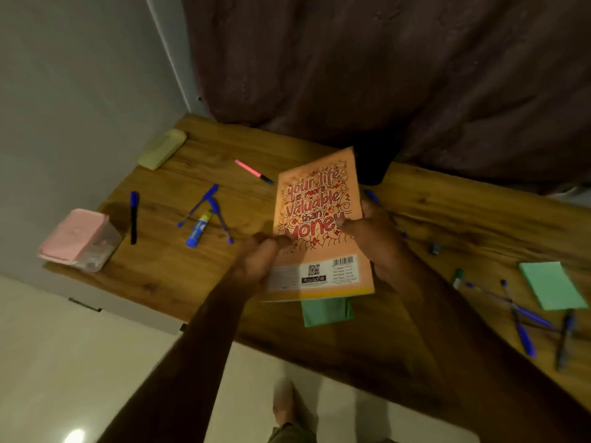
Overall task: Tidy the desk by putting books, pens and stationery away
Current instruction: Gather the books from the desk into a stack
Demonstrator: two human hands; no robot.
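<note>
Hiding behind the notebook (319, 215) sits a green pad (327, 312).

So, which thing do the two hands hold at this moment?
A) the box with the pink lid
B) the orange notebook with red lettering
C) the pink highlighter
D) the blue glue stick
B: the left hand grips the orange notebook at its left edge and the right hand grips it at its right edge, with the lettered cover facing the camera.

Single head-worn wide-angle view, steeply down, close over the desk (447, 203)
</note>
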